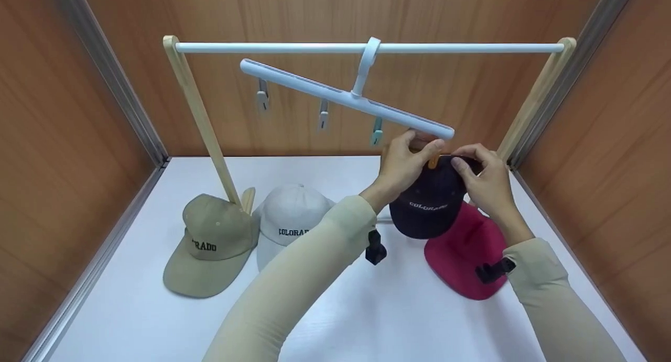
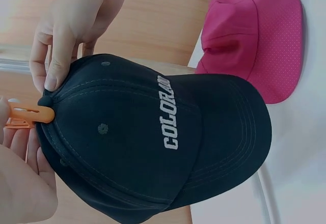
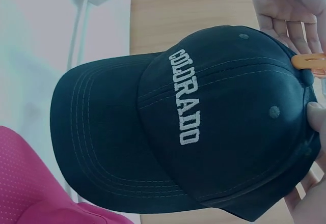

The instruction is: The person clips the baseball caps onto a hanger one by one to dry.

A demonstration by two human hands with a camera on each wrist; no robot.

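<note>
In the head view, a navy cap (image 1: 427,202) is held up in front of the wooden back wall (image 1: 304,16), just below the low right end of a tilted pale blue hanger (image 1: 301,83). The hanger is hooked over the white rail (image 1: 272,48) of a rack, and three clips (image 1: 324,120) are hung along it, two grey and one green. An orange clip (image 1: 433,162) is pinched at the cap's top by the left hand (image 1: 402,160), while the crown's edge is pinched by the right hand (image 1: 485,178). On the white table (image 1: 377,309), a red cap (image 1: 466,257) is partly covered by the navy one; an olive cap (image 1: 215,241) and a light grey cap (image 1: 296,210) are set side by side farther left.

In the left wrist view, the orange clip's rounded end is laid over the top of the crown, and its other end is held between the left thumb and fingers. The fabric beside it is gripped under the right thumb. The brim is pointed away from both hands.

In the right wrist view, the white lettering "COLORADO" is shown whole. The crown is pressed by the right thumb; the left hand's grip is partly cut off by the frame edge.
</note>
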